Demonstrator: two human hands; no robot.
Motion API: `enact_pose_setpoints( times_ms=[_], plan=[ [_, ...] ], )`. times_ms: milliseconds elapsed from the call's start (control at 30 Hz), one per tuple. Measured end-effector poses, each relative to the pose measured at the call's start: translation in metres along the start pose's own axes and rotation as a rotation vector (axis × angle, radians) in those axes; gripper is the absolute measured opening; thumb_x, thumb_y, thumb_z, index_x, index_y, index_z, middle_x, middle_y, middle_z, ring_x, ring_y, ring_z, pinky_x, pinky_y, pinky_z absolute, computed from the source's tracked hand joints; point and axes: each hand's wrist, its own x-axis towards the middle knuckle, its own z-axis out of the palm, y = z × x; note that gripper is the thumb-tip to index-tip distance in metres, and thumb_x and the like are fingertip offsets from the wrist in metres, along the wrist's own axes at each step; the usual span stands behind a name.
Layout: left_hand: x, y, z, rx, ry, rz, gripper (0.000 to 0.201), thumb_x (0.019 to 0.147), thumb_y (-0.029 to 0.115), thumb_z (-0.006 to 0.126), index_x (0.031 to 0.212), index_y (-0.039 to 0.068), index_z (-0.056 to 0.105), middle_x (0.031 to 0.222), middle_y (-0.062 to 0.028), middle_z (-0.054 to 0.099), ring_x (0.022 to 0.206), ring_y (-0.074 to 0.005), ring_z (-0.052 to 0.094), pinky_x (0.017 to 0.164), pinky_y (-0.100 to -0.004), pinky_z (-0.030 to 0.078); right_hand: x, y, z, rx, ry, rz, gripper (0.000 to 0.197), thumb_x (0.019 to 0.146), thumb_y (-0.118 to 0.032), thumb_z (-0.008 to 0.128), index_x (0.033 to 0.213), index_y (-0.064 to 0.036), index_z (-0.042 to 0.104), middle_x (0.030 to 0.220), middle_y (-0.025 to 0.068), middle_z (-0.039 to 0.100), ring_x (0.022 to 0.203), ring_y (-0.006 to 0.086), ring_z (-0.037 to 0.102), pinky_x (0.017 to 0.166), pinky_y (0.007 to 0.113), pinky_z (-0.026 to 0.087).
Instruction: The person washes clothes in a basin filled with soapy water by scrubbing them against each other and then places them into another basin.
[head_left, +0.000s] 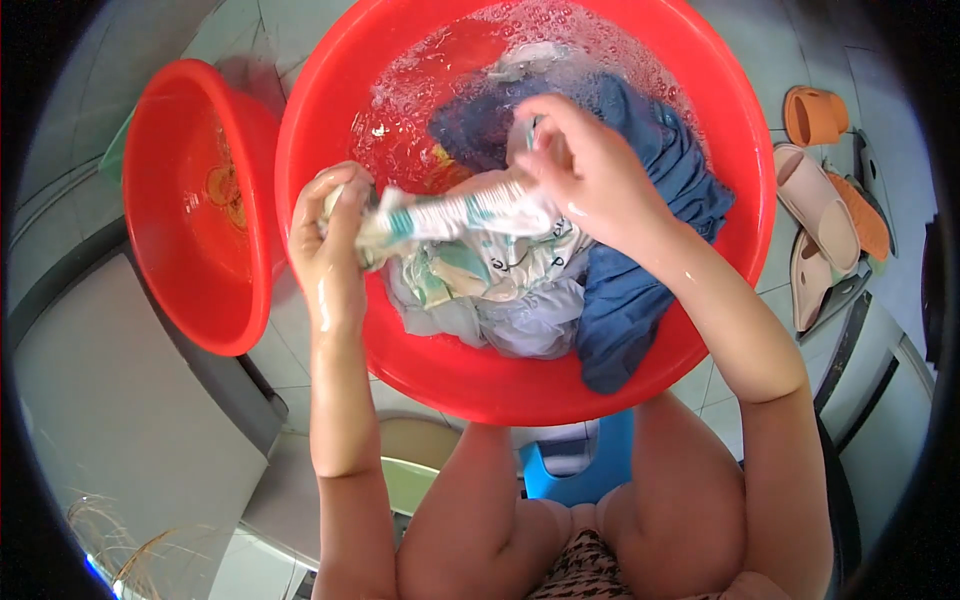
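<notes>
A large red basin in front of me holds soapy water and wet laundry. Stretched between my hands is a white garment with green and black print; its ribbed band is slightly blurred, and its lower part hangs over the pile. My left hand is closed on one end of the band, above the basin's left rim. My right hand grips the other end in a pinch, over a dark blue cloth. Pale, thin fabric lies beneath the printed garment. Foam covers the water at the far side.
A smaller red basin stands tilted in view at the left. At the right are an orange slipper and several other slippers. A blue plastic piece shows between my legs, on a tiled floor.
</notes>
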Motion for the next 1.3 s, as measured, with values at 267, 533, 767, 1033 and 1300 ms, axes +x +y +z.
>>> enact_pose_setpoints(
  times_ms=[267,533,767,1033,1300],
  plan=[
    [-0.009,0.01,-0.024,-0.234,-0.05,0.132,0.021,0.092,0.007,0.055,0.113,0.004,0.061,0.118,-0.0127,0.061,0.106,-0.0181,0.058,0.094,-0.031,0.046,0.0,0.012,0.0,-0.563,-0.224,-0.352,0.031,0.081,-0.021,0.066,0.102,0.0005,0.059,0.104,0.0153,0.054,0.094,0.0311,0.056,0.083,0.037,0.045],
    [0.014,-0.026,0.01,0.369,-0.12,0.067,0.036,0.09,0.022,0.061,0.121,0.003,0.057,0.12,-0.0142,0.056,0.105,-0.021,0.057,0.091,-0.0324,0.046,0.021,-0.001,-0.024,-0.109,0.086,-0.158,0.031,0.079,-0.017,0.071,0.105,-0.0073,0.058,0.096,0.0121,0.059,0.087,0.0284,0.06,0.076,0.036,0.048],
    [0.052,-0.116,0.038,1.122,-0.266,0.163,0.055,0.076,0.026,0.068,0.129,0.019,0.052,0.126,-0.018,0.049,0.108,-0.0385,0.053,0.09,-0.0456,0.046,0.036,0.051,0.066,-0.516,0.003,-0.215,0.032,0.084,-0.023,0.061,0.116,-0.0138,0.061,0.102,0.0109,0.057,0.097,0.0327,0.055,0.084,0.042,0.046],
    [0.057,-0.137,0.05,0.209,-0.117,0.218,0.031,0.082,0.009,0.066,0.111,0.003,0.06,0.115,-0.0136,0.057,0.108,-0.0256,0.052,0.094,-0.0363,0.042,0.082,0.075,0.102,0.614,0.054,0.192,0.04,0.092,-0.036,0.052,0.116,-0.0055,0.062,0.109,0.0142,0.066,0.091,0.0301,0.065,0.079,0.037,0.051],
    [0.003,-0.047,0.066,0.653,-0.235,0.665,0.023,0.094,0.022,0.058,0.092,-0.001,0.062,0.071,-0.007,0.061,0.069,-0.0154,0.056,0.068,-0.0313,0.047,0.043,0.019,0.096,1.489,-0.081,0.534,0.023,0.091,-0.025,0.053,0.083,-0.0055,0.061,0.076,0.0052,0.061,0.063,0.016,0.057,0.055,0.031,0.046]
  ],
)
